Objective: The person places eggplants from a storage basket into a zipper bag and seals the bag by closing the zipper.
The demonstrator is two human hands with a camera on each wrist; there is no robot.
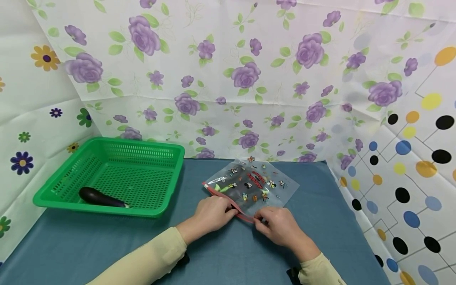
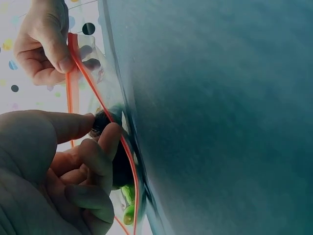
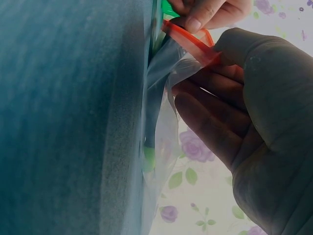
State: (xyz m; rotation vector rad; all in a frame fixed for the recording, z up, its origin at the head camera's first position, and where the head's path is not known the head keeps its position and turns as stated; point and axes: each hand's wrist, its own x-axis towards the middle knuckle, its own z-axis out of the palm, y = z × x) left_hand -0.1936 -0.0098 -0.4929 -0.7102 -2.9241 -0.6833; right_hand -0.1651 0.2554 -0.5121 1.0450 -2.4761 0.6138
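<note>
A green perforated basket (image 1: 132,174) stands on the left of the blue-covered table (image 1: 221,261), a dark eggplant (image 1: 101,198) lying inside near its front wall, while purple-rose fabric (image 1: 246,75) hangs behind, flower-print fabric (image 1: 39,126) left and dotted fabric (image 1: 409,178) right.

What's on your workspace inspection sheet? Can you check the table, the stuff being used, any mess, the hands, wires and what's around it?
Surface: blue cloth, with some soft wrinkles.
Job's things: see-through plastic bag with cartoon prints and a red zip edge; something dark and something green show inside.
Clutter: green basket off to the left, a dark eggplant lying in it.
Grippers: left hand holds the zip edge; right hand pinches its near end.
Cables: nothing seen.
Surroundings: purple-rose sheet behind, flowered sheet left, dotted sheet right.
</note>
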